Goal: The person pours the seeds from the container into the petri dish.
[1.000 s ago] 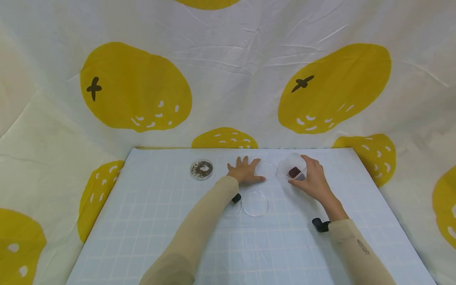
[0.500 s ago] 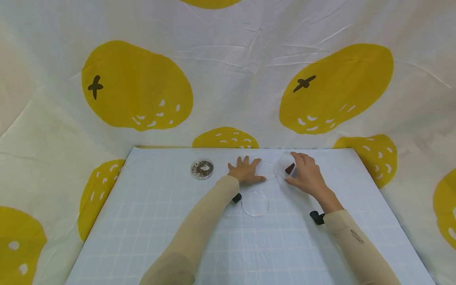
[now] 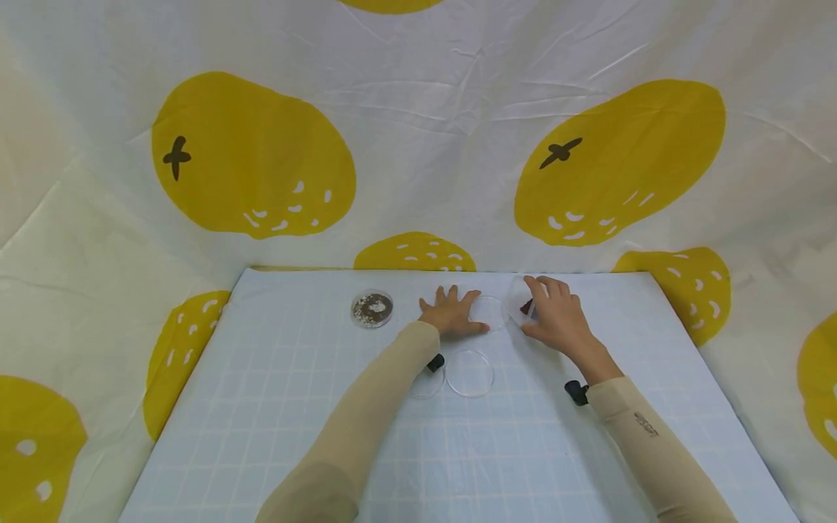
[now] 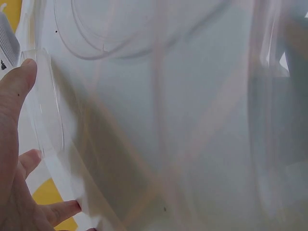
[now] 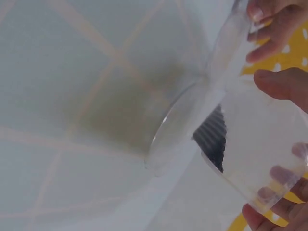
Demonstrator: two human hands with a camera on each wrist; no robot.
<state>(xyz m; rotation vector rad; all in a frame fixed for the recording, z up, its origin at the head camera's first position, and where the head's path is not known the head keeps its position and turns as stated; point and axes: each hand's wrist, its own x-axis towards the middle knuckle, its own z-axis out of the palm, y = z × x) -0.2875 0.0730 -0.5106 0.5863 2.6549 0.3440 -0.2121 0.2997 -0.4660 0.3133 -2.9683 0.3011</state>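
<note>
My left hand (image 3: 451,316) lies on the table with its fingers spread. Its thumb and forefinger touch the rim of a clear, shallow dish (image 4: 45,106), likely a petri dish. Just right of that dish, my right hand (image 3: 559,316) grips a clear plastic cup (image 5: 264,134) between thumb and fingers. The cup is tipped over to the left, its mouth towards the dish. Inside it sits a dark reddish-brown mass (image 3: 527,307); in the right wrist view this dark mass (image 5: 214,137) looks ribbed. Whether any of it has left the cup cannot be told.
A round clear dish (image 3: 372,309) with dark brown and white bits stands at the back left. Two clear rings, lids or dishes, lie nearer: one ring (image 3: 470,373) in full view, the other ring (image 3: 428,383) partly behind the left sleeve. A patterned cloth (image 3: 418,167) hangs behind the table.
My right hand has moved left and tipped the cup further towards the dish. The dark mass in it shows less now. My left hand has stayed at the dish.
</note>
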